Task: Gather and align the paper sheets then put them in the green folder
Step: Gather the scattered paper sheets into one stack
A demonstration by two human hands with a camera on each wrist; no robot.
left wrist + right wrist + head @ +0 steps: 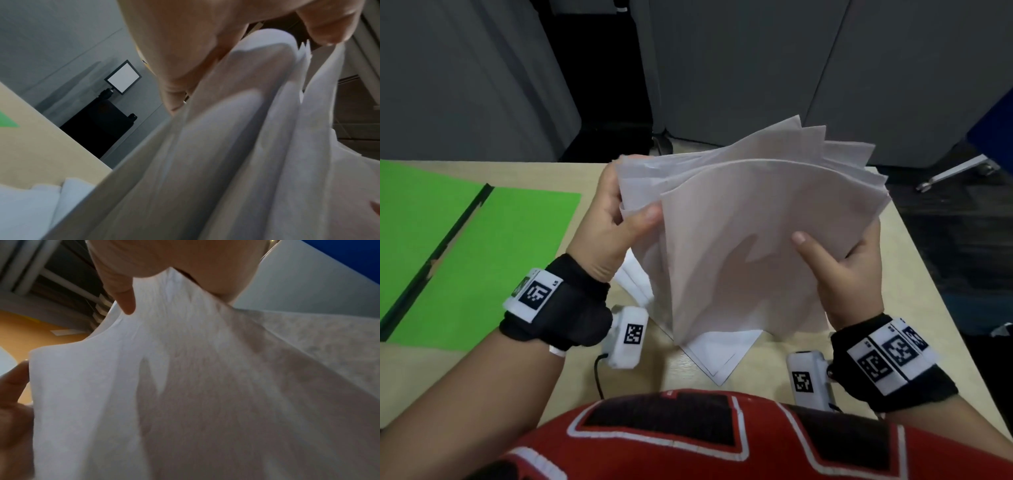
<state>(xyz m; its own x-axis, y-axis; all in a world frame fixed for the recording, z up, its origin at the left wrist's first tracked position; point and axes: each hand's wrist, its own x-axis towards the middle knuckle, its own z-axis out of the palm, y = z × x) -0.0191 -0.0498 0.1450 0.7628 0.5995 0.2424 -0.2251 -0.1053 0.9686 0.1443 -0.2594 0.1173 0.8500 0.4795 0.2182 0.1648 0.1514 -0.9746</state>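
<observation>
A fanned stack of white paper sheets (739,240) stands tilted above the table, its top corners spread out of line. My left hand (616,219) grips its left edge, thumb in front and fingers behind. My right hand (849,267) grips the right edge the same way. The left wrist view shows the sheets (236,146) edge-on under my left hand (185,48); in the right wrist view the sheets (185,386) fill the frame below my right hand (164,264). More white sheets (717,353) lie flat below the stack. The green folder (465,257) lies open at the left.
The beige table (911,274) ends close on the right and at the far side. Grey partitions (756,68) stand behind it, with a dark gap between them. A metal chair leg (959,171) shows on the floor at the right. A red cap brim fills the bottom of the head view.
</observation>
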